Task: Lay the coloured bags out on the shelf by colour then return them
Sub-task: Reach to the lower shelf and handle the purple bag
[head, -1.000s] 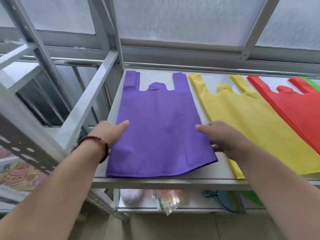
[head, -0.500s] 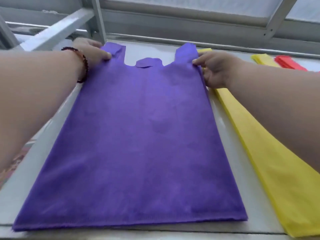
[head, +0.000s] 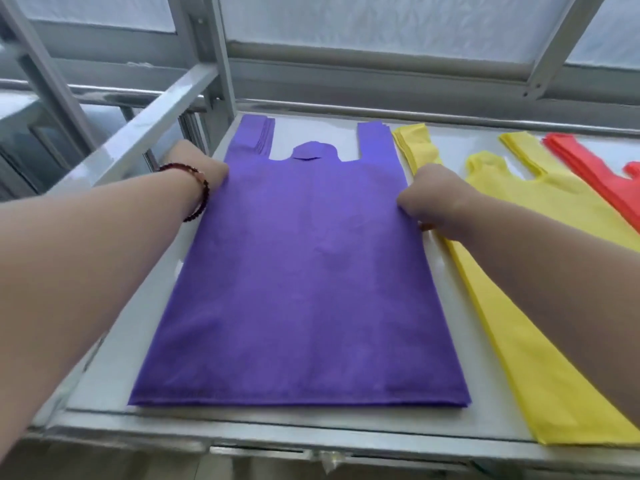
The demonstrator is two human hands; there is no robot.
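Note:
A stack of purple bags (head: 304,271) lies flat on the grey metal shelf (head: 242,427), handles pointing away from me. My left hand (head: 197,164), with a dark bead bracelet at the wrist, grips the stack's left edge just below the left handle. My right hand (head: 433,199) is curled on the stack's right edge at about the same height. Beside the purple stack lies a yellow stack (head: 540,271), partly under my right forearm. A red stack (head: 606,178) shows at the far right, cut off by the frame.
A slanted metal bar (head: 138,133) and an upright post (head: 221,57) of the rack stand at the shelf's left back corner. Frosted panels behind a metal frame (head: 381,64) close the back. The shelf's front lip runs along the bottom.
Both hands have slid back from the handle tips to the stack's side edges below the handles. The view has pulled back, so the yellow and red stacks show more.

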